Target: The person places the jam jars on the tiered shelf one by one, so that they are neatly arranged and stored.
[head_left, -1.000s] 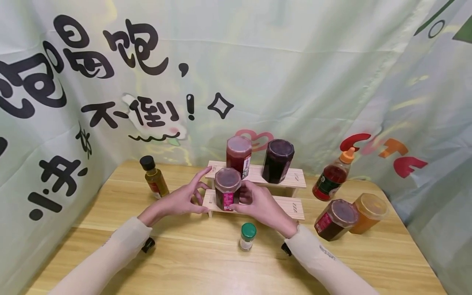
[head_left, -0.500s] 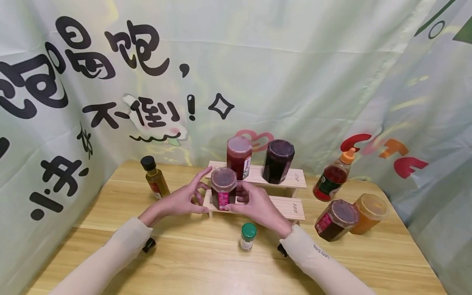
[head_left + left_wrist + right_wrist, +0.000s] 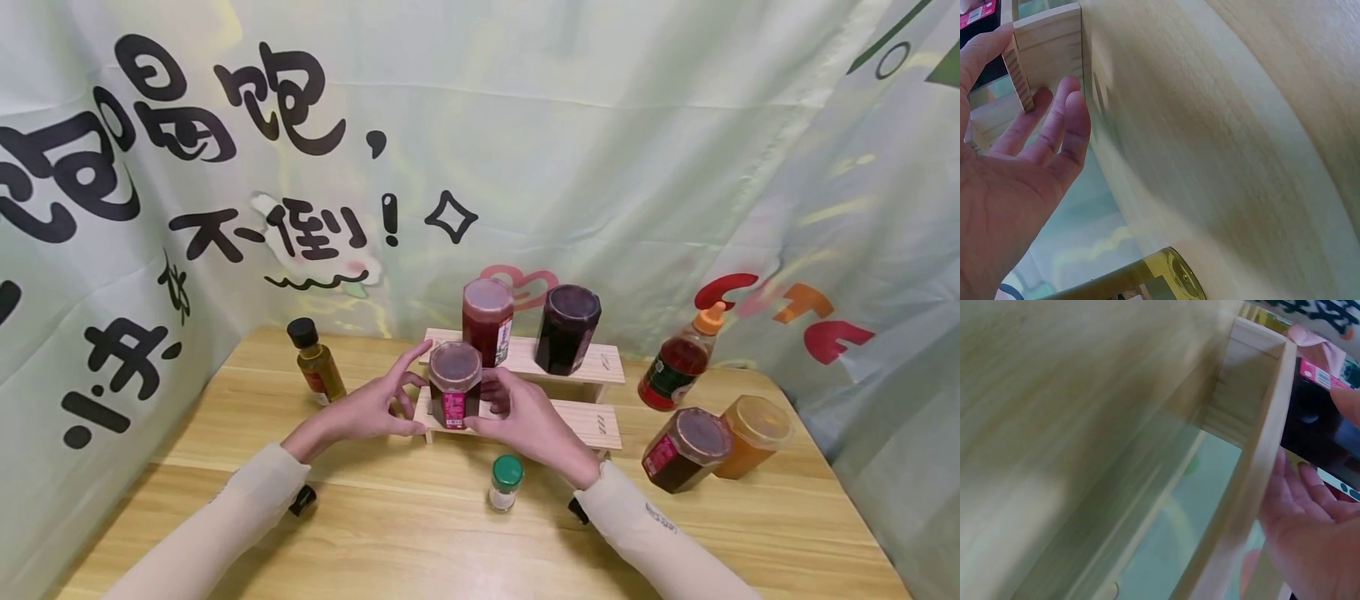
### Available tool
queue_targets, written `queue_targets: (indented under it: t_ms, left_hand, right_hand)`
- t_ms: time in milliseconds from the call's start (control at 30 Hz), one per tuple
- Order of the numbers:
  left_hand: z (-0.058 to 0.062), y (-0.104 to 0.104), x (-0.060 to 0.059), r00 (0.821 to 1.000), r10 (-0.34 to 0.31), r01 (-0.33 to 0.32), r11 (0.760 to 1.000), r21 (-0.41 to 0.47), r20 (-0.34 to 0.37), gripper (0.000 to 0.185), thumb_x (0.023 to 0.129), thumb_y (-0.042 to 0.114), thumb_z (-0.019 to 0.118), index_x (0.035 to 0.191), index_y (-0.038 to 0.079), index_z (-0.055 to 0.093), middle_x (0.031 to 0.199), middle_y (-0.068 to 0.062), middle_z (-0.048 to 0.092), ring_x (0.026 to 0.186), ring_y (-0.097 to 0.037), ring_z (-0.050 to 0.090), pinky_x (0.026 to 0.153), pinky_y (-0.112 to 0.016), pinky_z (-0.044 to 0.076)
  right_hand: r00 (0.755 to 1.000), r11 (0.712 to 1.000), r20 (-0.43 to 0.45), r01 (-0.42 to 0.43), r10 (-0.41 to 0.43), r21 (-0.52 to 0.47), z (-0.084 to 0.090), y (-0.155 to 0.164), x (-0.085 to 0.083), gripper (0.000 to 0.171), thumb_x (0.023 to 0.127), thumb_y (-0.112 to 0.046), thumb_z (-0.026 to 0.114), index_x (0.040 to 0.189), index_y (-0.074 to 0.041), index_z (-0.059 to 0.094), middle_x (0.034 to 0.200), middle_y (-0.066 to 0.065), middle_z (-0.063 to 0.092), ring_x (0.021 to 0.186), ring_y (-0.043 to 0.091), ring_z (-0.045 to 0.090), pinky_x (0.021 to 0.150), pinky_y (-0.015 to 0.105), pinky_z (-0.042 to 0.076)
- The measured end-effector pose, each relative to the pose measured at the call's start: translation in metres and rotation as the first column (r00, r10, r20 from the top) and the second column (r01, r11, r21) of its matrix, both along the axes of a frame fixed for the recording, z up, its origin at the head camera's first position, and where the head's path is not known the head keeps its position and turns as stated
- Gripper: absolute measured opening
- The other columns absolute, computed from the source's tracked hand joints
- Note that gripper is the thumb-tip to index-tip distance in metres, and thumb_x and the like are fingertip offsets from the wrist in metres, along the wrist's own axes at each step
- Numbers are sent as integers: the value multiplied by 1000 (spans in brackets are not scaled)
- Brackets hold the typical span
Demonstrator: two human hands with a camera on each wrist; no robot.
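Fingers of the right hand point(image 3: 528, 421) are curling around the dark jam jar point(image 3: 453, 393), which is sitting on the low step of the wooden rack point(image 3: 592, 423). The left hand point(image 3: 371, 406) is resting at the rack's end, fingers loose and spread, holding nothing.

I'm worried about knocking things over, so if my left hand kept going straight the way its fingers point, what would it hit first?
Most likely the dark jar on the wooden rack's lower step; the left hand already touches that step's end. Depth is uncertain.
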State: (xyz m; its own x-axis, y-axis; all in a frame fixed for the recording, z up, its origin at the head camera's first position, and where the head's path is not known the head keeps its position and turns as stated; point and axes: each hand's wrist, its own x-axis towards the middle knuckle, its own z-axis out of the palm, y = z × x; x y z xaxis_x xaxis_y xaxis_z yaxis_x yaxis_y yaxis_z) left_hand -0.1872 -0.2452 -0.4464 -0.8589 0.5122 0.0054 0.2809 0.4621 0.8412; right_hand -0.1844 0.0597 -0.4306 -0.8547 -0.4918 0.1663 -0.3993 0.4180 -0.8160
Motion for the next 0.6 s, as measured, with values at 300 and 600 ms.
queue_targets:
  t_ms: [300, 600]
  left_hand:
    - [1, 2, -3, 1000, 1, -1, 1000, -3, -1, 124, 93, 21, 92, 175, 40, 0, 151, -20, 59, 98, -27, 69, 80, -43, 60]
    - [-2, 0, -1, 1000, 10, -11, 1000, -28, -20, 124, 94, 26, 91, 175, 39, -1, 150, -20, 59, 98, -24, 70, 82, -43, 58]
  right_hand:
    - [1000, 998, 22, 23, -22, -50, 6, 14, 10, 57, 95, -25, 87, 144, -15, 60, 132, 8, 70, 116, 23, 71, 97, 44, 58]
    - [998, 992, 23, 55, -53, -115, 11, 31, 20, 50, 100, -18, 82, 144, -16, 60, 131, 11, 72, 114, 24, 73, 97, 44, 60]
